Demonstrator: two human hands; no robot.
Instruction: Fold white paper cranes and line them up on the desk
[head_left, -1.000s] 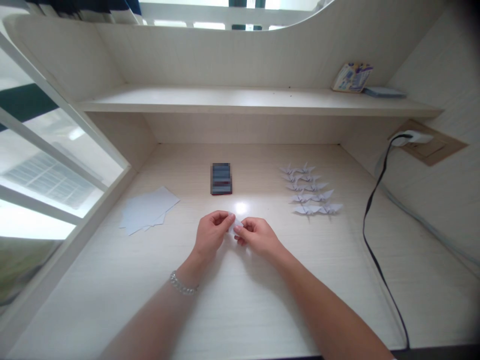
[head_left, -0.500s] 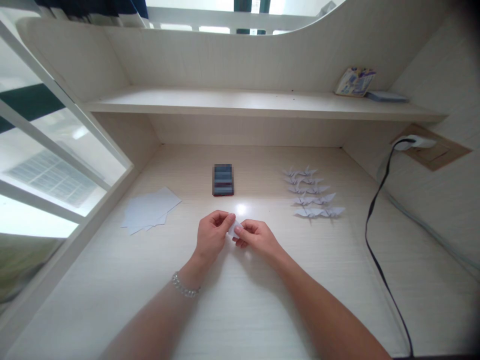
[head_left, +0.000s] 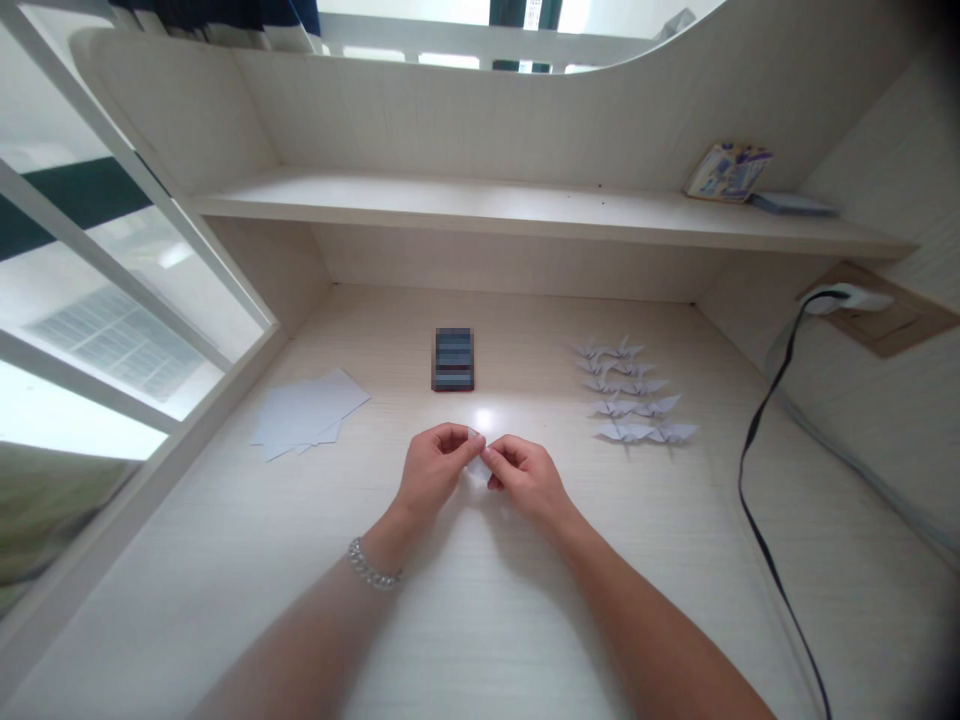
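A small piece of folded white paper (head_left: 478,468) is pinched between my two hands, just above the desk (head_left: 480,620). My left hand (head_left: 439,462), with a silver chain bracelet at the wrist, grips it between thumb and fingers from the left. From the right, my right hand (head_left: 529,480) pinches it, the two thumb tips nearly meeting. Fingers cover much of the paper, so its folds are hard to make out. Folded paper cranes (head_left: 630,385) stand in rows to the right. Several loose white sheets (head_left: 307,412) lie overlapping on the left.
A phone-like dark device (head_left: 453,360), its screen pixelated, lies beyond my hands. At right a black cable (head_left: 757,510) runs from a wall socket (head_left: 885,312) down the desk. A shelf (head_left: 480,210) spans the back, bearing a colourful packet (head_left: 727,172).
My right thumb has shifted up the paper towards the left thumb, and more of the paper is covered now. The camera view has tilted and moved slightly.
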